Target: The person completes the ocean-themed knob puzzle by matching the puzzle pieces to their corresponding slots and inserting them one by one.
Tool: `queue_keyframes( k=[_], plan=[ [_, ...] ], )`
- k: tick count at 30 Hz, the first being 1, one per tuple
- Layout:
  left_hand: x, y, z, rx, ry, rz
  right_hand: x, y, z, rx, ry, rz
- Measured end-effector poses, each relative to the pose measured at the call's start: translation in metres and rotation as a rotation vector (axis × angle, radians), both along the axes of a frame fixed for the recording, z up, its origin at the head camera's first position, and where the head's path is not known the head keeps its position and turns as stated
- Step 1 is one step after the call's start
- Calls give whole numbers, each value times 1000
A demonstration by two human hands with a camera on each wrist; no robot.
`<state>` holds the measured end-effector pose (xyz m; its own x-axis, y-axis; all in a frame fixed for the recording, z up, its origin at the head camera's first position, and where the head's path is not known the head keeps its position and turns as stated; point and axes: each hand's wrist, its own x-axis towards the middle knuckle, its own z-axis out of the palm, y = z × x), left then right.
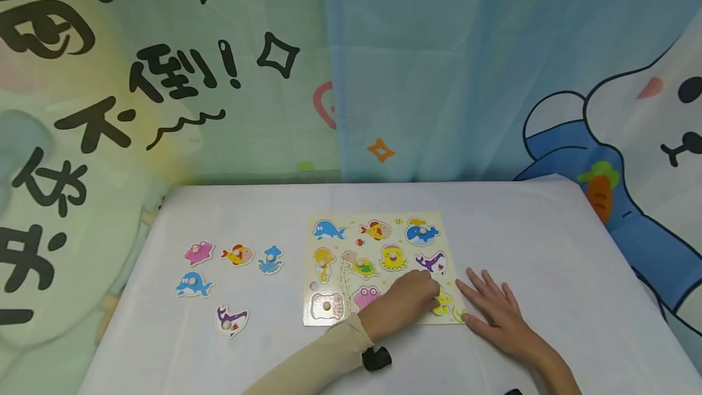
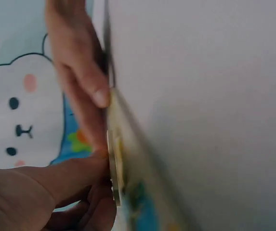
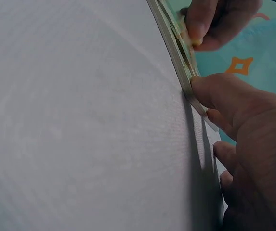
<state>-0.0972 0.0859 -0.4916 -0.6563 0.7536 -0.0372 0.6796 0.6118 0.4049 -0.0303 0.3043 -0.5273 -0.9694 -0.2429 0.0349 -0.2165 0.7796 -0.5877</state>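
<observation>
Left hand (image 1: 407, 298), beige sleeve, reaches over the lower right part of a yellow puzzle board (image 1: 353, 219). Its grip is closed in a pinch on a thin puzzle piece (image 2: 114, 180), seen edge-on in the left wrist view at the board's face; its picture is hidden by the hand. Right hand (image 1: 496, 314) lies with fingers spread at the board's right side, grip open, thumb touching the edge near the lower corner. Dark band (image 1: 376, 359) at the left wrist.

Board lies on a white-covered table (image 1: 548, 249). Left of it, well apart, five loose pieces: pink piece (image 1: 199, 253), red-and-yellow fish (image 1: 238, 255) and blue squid (image 1: 270, 259) in a row; blue dolphin (image 1: 194, 285) below the pink one; purple whale (image 1: 232, 320) nearest the person. On the board, a knobbed seahorse (image 1: 323, 264) at left. Behind: printed backdrop (image 1: 411, 78), cartoon bear at right.
</observation>
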Motion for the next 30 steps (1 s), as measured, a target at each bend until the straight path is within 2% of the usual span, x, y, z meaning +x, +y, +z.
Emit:
queue_keyframes(
  k=[7, 17, 22, 24, 28, 30],
  plan=[
    [0, 13, -5, -84, 27, 9, 1, 0, -1, -14, 17, 16],
    [2, 20, -14, -105, 79, 26, 0, 2, -3, -11, 51, 20],
    [3, 21, -13, -109, 93, 25, 1, 2, -4, -14, 61, 26],
    [4, 21, -13, -113, 120, 13, 2, 2, -3, -15, 66, 27],
    [8, 20, -11, -152, 244, -43, 1, 2, -3, -16, 60, 26],
    [12, 19, -11, -180, 279, -64, 2, 2, -2, -14, 55, 24]
  ],
)
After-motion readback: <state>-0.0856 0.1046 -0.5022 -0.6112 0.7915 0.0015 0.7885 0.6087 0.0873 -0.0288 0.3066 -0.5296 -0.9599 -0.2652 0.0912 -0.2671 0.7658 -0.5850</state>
